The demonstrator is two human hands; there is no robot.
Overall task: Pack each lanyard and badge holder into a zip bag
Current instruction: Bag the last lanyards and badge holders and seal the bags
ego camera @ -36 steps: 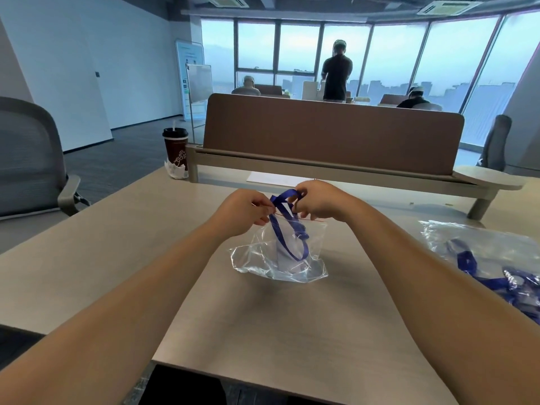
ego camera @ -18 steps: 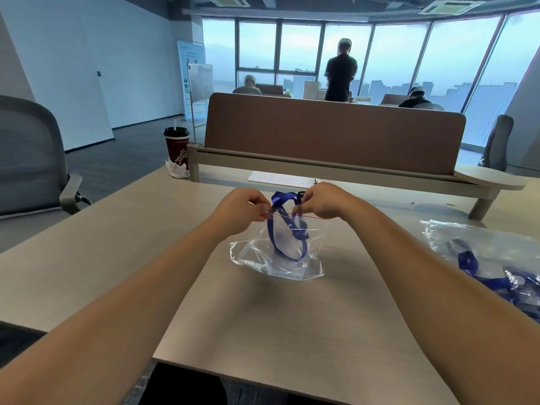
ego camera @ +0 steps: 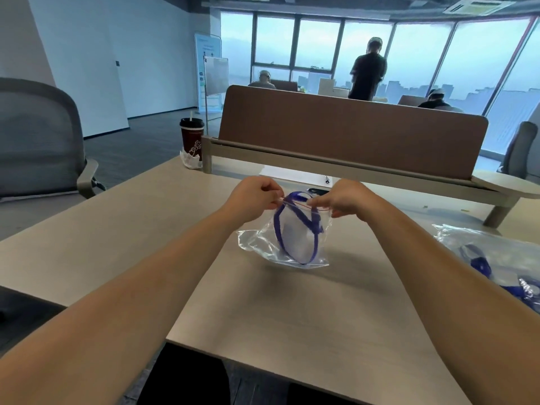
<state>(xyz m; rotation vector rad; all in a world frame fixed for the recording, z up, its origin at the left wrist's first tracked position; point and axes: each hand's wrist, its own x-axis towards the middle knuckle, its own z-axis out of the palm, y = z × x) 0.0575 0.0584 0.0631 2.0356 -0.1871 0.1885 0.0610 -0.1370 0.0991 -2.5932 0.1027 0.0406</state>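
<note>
A clear zip bag [ego camera: 257, 241] with a red seal line hangs just above the middle of the desk. Inside it lie a blue lanyard [ego camera: 309, 222] and a pale badge holder [ego camera: 295, 238]; a loop of the lanyard sticks out above the seal. My left hand [ego camera: 252, 197] pinches the bag's top left corner. My right hand [ego camera: 344, 200] pinches the top edge at the right, fingers curled on the seal.
A large clear bag [ego camera: 496, 258] of blue lanyards lies at the desk's right edge. A brown divider [ego camera: 350, 135] stands behind, with white paper [ego camera: 292, 173] and a pen [ego camera: 327, 179] under it. A coffee cup [ego camera: 191, 138] sits far left; a grey chair [ego camera: 38, 138] stands left.
My hands have drawn apart along the bag's top edge, stretching the seal line straight. Less of the lanyard loop sticks out above the bag than before.
</note>
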